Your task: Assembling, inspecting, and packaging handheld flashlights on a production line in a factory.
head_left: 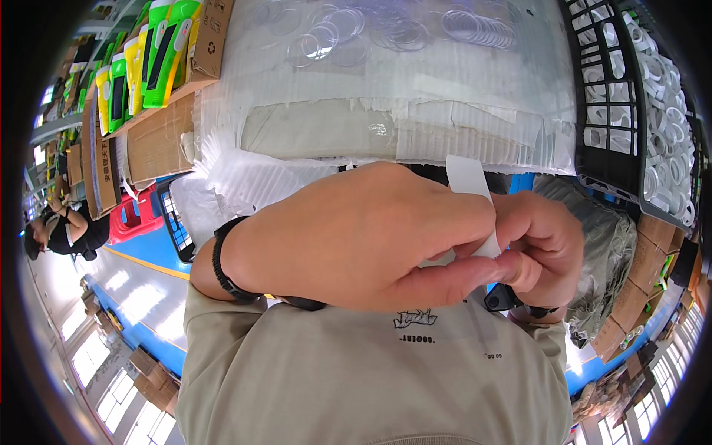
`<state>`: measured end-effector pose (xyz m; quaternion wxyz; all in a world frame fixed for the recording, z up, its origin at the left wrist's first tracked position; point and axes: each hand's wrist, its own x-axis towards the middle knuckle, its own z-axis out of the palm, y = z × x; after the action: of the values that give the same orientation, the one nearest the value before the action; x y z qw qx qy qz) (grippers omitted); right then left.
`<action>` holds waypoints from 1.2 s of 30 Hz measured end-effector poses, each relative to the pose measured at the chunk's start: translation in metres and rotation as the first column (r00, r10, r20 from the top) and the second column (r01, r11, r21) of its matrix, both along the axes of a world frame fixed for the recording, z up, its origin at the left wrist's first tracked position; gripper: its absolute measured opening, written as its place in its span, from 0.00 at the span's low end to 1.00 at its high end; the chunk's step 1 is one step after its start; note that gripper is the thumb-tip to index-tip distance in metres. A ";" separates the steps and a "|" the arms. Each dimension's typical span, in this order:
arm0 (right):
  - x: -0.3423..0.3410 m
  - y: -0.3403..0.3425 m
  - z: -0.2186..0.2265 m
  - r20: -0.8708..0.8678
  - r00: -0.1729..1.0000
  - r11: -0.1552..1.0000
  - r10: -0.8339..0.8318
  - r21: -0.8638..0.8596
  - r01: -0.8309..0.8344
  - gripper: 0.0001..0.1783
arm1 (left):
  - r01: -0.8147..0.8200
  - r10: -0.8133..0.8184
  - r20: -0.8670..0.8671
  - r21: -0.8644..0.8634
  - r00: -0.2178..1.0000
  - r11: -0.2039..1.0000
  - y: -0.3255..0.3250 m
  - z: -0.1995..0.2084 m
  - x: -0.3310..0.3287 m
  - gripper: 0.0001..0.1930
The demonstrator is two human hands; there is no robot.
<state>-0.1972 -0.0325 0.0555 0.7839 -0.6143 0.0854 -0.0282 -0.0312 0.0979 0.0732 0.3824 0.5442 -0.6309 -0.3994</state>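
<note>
A white strip (468,176), like a piece of tape or paper, stands up between my two hands in front of my chest. My left hand (356,237), with a black band at the wrist, is closed, its thumb and forefinger pinching at the strip's lower part. Pressed close to it, my right hand (547,230) has its fingers curled and its thumb against the same strip. The left hand hides much of what lies below. A small black object (500,298) shows beneath the right hand; its kind is unclear.
Clear round discs (404,33) lie on the plastic-covered work surface (319,130) ahead. A black crate (610,148) of white rings (664,111) stands at right. Green and yellow torch-like items (163,63) fill a carton (211,41) at left. Another person (63,230) is far left.
</note>
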 end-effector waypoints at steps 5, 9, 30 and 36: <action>0.000 -0.001 -0.004 0.012 1.000 1.000 -0.014 0.012 0.014 0.09 | 0.049 -0.049 0.005 -0.030 0.999 0.998 -0.004 -0.003 0.002 0.04; 0.001 0.004 -0.003 0.020 0.999 0.999 -0.049 0.008 0.049 0.09 | 0.001 -0.004 -0.038 -0.085 0.999 0.996 0.000 -0.004 0.000 0.03; 0.005 0.006 -0.005 0.011 1.000 0.998 -0.029 -0.051 0.029 0.10 | 0.021 -0.021 0.018 0.018 1.000 1.000 0.002 0.002 0.005 0.05; 0.005 0.009 0.001 -0.046 0.998 0.978 -0.036 -0.208 0.026 0.08 | -0.064 0.068 0.122 -0.041 0.990 0.997 0.007 0.001 0.003 0.03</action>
<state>-0.1918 -0.0240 0.0563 0.7127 -0.6918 0.1110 -0.0338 -0.0283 0.1053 0.0743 0.3657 0.5812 -0.6422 -0.3405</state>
